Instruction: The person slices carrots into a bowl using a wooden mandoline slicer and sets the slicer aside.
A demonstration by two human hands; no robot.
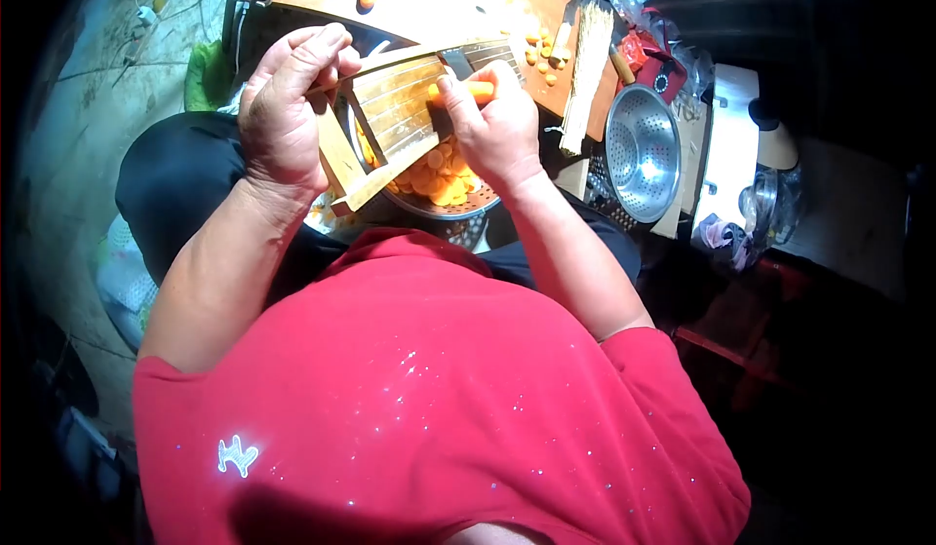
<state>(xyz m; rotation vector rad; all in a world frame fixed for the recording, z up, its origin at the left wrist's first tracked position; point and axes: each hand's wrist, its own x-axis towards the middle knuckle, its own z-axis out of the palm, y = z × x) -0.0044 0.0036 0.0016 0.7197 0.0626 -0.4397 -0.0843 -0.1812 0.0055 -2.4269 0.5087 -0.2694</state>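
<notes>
The fingers of the right hand (499, 128) grasp an orange carrot piece (472, 91) on the wooden slicer (390, 101); those of the left hand (283, 116) curl at the slicer's end. Orange slices (437, 182) lie beneath. The red shirt (439, 399) bears a pale emblem (237, 455); I cannot tell whether it spells anything.

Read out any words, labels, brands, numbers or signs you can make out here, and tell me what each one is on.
No word, brand or number is readable.
Red shirt: a pale emblem, with no letters I can make out.
Red item by the metal colander: a small round mark, too small to read.
</notes>
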